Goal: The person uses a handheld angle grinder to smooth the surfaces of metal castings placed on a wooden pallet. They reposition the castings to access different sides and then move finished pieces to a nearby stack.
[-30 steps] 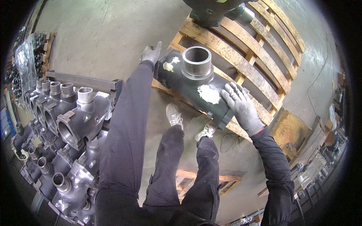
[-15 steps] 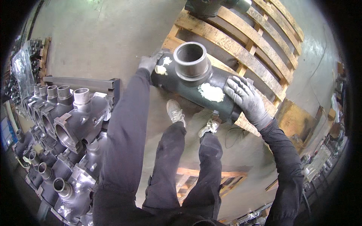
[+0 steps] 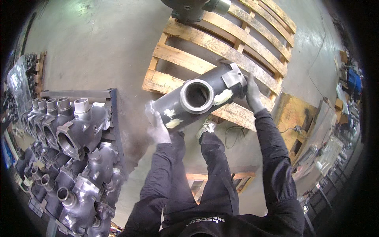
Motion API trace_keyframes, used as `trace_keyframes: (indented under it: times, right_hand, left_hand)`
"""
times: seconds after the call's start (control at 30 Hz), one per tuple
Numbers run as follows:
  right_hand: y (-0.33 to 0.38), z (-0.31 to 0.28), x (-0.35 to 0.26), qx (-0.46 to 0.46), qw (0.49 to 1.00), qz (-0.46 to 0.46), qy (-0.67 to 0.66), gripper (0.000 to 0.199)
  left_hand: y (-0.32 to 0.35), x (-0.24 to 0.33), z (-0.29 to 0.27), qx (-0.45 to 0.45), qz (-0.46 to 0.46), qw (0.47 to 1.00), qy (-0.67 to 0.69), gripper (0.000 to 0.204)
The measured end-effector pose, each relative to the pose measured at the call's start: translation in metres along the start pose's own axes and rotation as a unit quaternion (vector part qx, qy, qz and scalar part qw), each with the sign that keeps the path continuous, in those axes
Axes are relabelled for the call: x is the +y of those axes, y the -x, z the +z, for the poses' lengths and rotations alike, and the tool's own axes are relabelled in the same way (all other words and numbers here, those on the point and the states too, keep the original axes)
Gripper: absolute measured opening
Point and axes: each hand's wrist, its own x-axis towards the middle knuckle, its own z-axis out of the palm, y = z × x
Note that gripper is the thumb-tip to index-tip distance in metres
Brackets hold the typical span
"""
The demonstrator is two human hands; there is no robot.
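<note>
Between my two grey-gloved hands is a dark metal valve body (image 3: 167,106), a thick tube with a bare-metal round neck and white-yellow patches on its side. It slants over the near edge of the wooden pallet, right end farther away. My left hand (image 3: 159,131) is closed round the near left end, slightly blurred. At the far right end, beside a squared flange, my right hand (image 3: 254,94) grips the body; some of its fingers are hidden behind it. The neck's opening faces up toward me.
A wooden pallet (image 3: 185,58) lies ahead, with another dark casting (image 3: 189,12) at its far left. To my left, several similar valve bodies (image 3: 75,130) crowd a metal rack (image 3: 75,94). A plywood piece (image 3: 290,114) and a cable (image 3: 233,132) lie at right. Another pallet (image 3: 241,176) is behind my legs.
The valve body has swung round: its right end went away from me, its left end came nearer. Its neck tilts more toward me. Both hands moved with it, and the view shifted.
</note>
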Motion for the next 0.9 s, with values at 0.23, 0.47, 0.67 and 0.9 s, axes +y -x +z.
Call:
trace_keyframes:
  times: [0.23,0.47,0.67,0.9]
  right_hand:
    - [-0.081,0.023,-0.019,-0.025,0.936,-0.064,0.346,0.067]
    - [-0.149,0.038,-0.022,-0.068,0.925,-0.090,0.364,0.061]
    - [-0.181,0.025,-0.018,-0.041,0.934,-0.014,0.354,0.064]
    - [-0.153,0.015,-0.020,-0.059,0.952,-0.034,0.297,0.058]
  left_hand:
    - [0.115,0.010,0.007,-0.058,-0.171,0.955,0.236,0.053]
    - [0.183,0.012,0.030,-0.165,-0.104,0.950,0.245,0.045]
    - [0.189,0.036,0.060,-0.214,-0.090,0.915,0.331,0.040]
    - [0.194,0.025,0.052,-0.209,-0.114,0.919,0.313,0.042]
